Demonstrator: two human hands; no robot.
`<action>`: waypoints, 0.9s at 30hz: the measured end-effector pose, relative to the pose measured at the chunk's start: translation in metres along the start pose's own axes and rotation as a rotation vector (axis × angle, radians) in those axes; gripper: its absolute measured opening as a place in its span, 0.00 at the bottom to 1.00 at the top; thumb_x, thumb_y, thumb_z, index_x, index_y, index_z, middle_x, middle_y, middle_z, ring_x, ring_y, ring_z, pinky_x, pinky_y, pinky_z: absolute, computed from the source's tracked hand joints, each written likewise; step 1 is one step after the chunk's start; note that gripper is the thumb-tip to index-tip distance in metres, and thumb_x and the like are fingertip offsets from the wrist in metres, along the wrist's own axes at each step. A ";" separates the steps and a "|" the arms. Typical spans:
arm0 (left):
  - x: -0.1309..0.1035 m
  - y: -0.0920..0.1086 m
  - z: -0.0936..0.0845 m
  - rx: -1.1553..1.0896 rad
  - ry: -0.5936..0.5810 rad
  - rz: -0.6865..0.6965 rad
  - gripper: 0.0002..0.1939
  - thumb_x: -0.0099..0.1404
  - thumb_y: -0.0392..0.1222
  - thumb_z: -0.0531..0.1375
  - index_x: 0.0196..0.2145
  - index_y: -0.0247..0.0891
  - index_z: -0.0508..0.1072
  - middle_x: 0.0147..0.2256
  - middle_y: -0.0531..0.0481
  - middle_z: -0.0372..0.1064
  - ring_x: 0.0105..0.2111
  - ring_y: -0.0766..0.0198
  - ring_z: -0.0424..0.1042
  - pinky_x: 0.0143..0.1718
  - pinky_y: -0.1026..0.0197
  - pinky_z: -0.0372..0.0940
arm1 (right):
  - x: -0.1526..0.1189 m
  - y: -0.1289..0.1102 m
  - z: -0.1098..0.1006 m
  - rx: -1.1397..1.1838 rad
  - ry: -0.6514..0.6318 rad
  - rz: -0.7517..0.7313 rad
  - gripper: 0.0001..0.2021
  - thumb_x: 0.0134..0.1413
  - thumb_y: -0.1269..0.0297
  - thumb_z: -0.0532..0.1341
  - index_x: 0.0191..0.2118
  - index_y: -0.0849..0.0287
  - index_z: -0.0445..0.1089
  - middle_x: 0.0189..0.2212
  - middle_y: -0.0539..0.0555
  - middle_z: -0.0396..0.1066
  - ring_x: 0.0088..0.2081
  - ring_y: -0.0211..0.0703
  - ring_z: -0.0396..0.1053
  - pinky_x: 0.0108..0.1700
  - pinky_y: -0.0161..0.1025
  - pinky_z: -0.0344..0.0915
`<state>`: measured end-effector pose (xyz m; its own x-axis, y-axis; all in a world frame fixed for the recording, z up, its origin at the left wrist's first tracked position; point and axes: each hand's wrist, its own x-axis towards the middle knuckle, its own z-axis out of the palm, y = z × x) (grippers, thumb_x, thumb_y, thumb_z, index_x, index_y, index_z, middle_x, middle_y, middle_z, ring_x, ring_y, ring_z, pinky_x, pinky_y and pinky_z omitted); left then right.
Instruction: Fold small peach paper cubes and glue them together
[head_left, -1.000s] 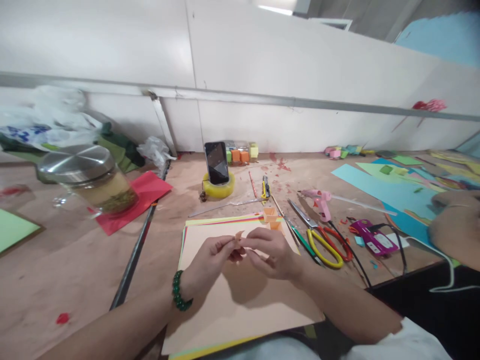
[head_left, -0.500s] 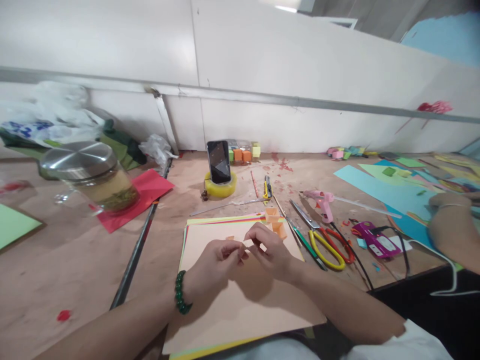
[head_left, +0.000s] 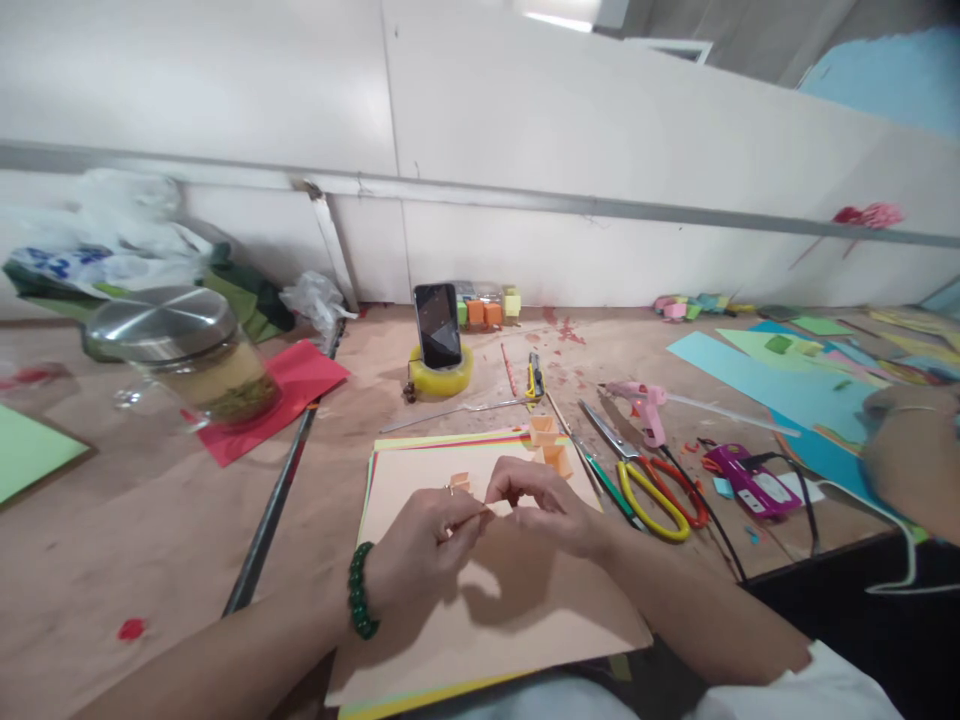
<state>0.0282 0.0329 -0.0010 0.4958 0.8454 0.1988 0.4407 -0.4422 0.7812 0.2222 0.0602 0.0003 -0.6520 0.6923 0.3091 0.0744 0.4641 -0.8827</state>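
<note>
My left hand (head_left: 435,535), with a green bead bracelet at its wrist, pinches a small piece of pale orange paper (head_left: 498,509) above the paper stack. From the other side, my right hand (head_left: 551,505) has its fingers closed on the same small piece. Beneath both hands lies a stack of coloured sheets with a peach sheet (head_left: 540,630) on top. A little folded orange piece (head_left: 460,481) rests just behind my left hand. Two folded orange paper boxes (head_left: 553,460) stand at the stack's back right.
Scissors (head_left: 652,500), a pink glue gun (head_left: 645,405) and a purple device (head_left: 754,480) lie at the right. A phone (head_left: 438,325) stands in yellow tape (head_left: 442,372). A lidded glass jar (head_left: 187,355) is at the left. Another person's hand (head_left: 911,450) is far right.
My fingers have shifted slightly, and more of the small paper piece shows between them. The orange piece behind my left hand is more exposed.
</note>
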 end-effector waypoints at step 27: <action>-0.010 0.046 0.001 -0.001 0.260 0.028 0.05 0.56 0.36 0.58 0.27 0.38 0.75 0.22 0.53 0.64 0.23 0.67 0.61 0.25 0.66 0.58 | -0.028 -0.059 0.002 -0.545 0.234 -0.190 0.08 0.49 0.78 0.60 0.31 0.58 0.68 0.29 0.51 0.71 0.32 0.39 0.67 0.35 0.36 0.66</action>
<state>0.0446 0.0036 0.0326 0.2988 0.8813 0.3661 0.4285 -0.4667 0.7737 0.2351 0.0124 0.0428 -0.5139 0.6438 0.5670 0.3875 0.7638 -0.5162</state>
